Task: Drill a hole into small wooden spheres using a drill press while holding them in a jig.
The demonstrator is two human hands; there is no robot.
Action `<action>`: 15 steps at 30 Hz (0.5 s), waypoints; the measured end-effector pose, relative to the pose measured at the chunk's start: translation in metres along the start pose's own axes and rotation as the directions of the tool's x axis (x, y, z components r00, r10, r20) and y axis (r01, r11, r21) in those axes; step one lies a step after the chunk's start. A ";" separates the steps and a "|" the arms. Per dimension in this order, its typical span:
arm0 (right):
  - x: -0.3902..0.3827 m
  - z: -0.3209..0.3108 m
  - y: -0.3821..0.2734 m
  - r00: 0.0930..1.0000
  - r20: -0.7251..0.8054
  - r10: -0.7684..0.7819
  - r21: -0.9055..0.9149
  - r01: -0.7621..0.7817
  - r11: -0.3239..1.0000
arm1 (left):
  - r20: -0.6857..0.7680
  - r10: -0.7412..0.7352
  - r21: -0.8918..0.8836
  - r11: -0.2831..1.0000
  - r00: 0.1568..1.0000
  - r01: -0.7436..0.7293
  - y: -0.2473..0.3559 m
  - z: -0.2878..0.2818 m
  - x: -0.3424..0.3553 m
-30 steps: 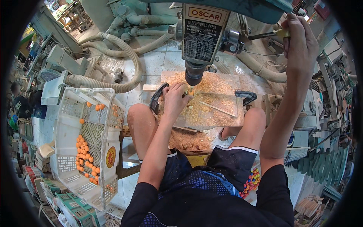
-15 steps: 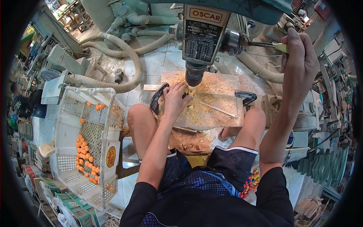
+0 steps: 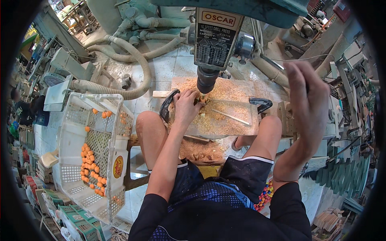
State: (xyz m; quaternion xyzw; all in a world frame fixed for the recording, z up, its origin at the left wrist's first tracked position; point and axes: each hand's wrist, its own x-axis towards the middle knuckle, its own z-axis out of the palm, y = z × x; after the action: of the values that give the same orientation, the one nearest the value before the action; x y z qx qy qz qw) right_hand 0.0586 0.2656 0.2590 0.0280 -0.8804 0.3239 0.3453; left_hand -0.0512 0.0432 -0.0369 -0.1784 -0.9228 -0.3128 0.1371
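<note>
A drill press (image 3: 217,36) stands in front of me, its dark chuck (image 3: 206,81) pointing down over a wooden board (image 3: 193,127). On the board, my left hand (image 3: 187,106) is closed beside the chuck, its fingertips pinching a small piece mostly hidden under the chuck. My right hand (image 3: 307,90), smeared by motion, is raised at the right. Its fingers wrap round the end of the press's metal feed lever (image 3: 276,64), whose grip they cover.
Wood shavings (image 3: 237,90) and a thin wooden strip (image 3: 231,117) lie on the board, with black clamp handles (image 3: 261,104) at its sides. To my left a white crate (image 3: 68,136) holds orange pieces (image 3: 89,160). Colourful small pieces (image 3: 265,196) lie by my right thigh. Ribbed hoses (image 3: 144,68) cross the floor.
My right hand has swung the feed lever downward and toward me. The chuck has come down slightly. My left hand stays in about the same place.
</note>
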 end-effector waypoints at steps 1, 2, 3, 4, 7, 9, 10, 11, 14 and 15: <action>-0.003 -0.002 -0.001 0.996 0.086 -0.025 -0.087 0.033 0.996 | -0.009 0.011 0.005 1.000 1.000 -0.011 0.001 -0.001 0.000; -0.006 -0.004 -0.002 0.985 0.172 -0.013 -0.175 0.043 0.984 | -0.009 0.014 0.013 1.000 1.000 -0.014 0.001 -0.001 0.000; -0.009 -0.005 -0.003 0.971 0.233 -0.050 -0.202 0.098 0.974 | 0.011 -0.001 0.018 1.000 1.000 0.000 0.002 -0.002 0.000; -0.010 -0.006 -0.002 0.972 0.231 -0.049 -0.204 0.098 0.974 | -0.009 0.020 0.019 1.000 1.000 -0.020 0.002 -0.002 0.001; -0.013 -0.005 0.000 0.968 0.248 -0.032 -0.245 0.095 0.965 | 0.073 -0.044 -0.003 0.999 0.996 0.045 0.003 -0.003 0.001; -0.015 -0.003 0.001 0.980 0.194 -0.045 -0.259 0.095 0.961 | 0.027 -0.015 -0.005 1.000 1.000 0.015 0.003 -0.003 0.000; -0.016 -0.001 0.001 0.982 0.183 -0.051 -0.253 0.097 0.963 | 0.008 -0.004 0.000 1.000 1.000 0.004 0.003 -0.002 -0.001; -0.018 -0.002 0.001 0.973 0.231 -0.026 -0.305 0.098 0.947 | 0.003 -0.003 0.008 1.000 1.000 0.003 0.003 -0.002 -0.001; -0.023 0.000 0.002 0.970 0.242 0.002 -0.348 0.084 0.934 | 0.002 0.002 0.009 1.000 1.000 -0.002 0.002 -0.001 0.000; -0.025 0.002 0.004 0.981 0.192 -0.018 -0.342 0.085 0.936 | 0.007 -0.001 0.004 1.000 1.000 0.001 0.001 -0.001 0.000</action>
State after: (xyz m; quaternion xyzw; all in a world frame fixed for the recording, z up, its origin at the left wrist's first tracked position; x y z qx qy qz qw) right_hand 0.0757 0.2629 0.2403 0.0195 -0.9511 0.1495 0.2695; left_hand -0.0503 0.0438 -0.0357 -0.1787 -0.9240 -0.3105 0.1339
